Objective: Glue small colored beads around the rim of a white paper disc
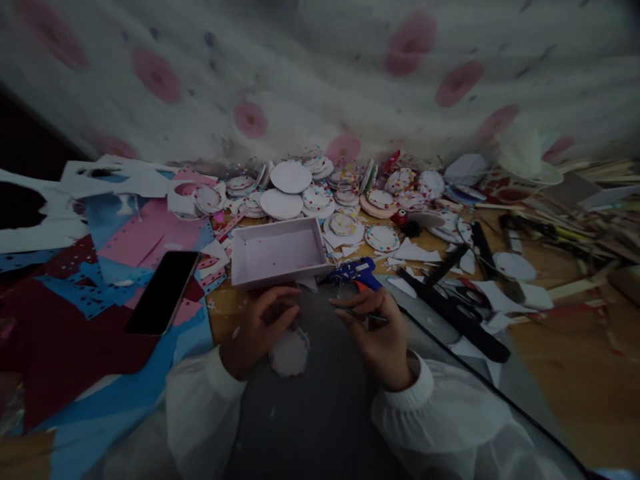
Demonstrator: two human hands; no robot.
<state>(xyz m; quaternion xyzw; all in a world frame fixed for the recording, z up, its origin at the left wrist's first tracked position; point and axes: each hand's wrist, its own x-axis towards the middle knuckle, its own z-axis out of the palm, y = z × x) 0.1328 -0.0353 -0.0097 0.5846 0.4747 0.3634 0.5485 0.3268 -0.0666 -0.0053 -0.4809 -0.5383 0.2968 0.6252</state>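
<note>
My left hand hovers over the left side of the grey mat, fingers curved and a little apart, with nothing visible between them. Just below its thumb lies a small round white disc with a coloured dotted edge. My right hand is closed around thin dark tweezers, their tip pointing left toward my left hand. Whether the tip holds anything is too small and blurred to tell. Ahead of both hands stands a shallow white box with tiny specks inside. A blue glue gun lies beyond my right hand.
Several decorated paper discs are piled along the curtain. At left, a phone rests on coloured sheets. Scissors, a long black tool and paper scraps lie right, near a black cord.
</note>
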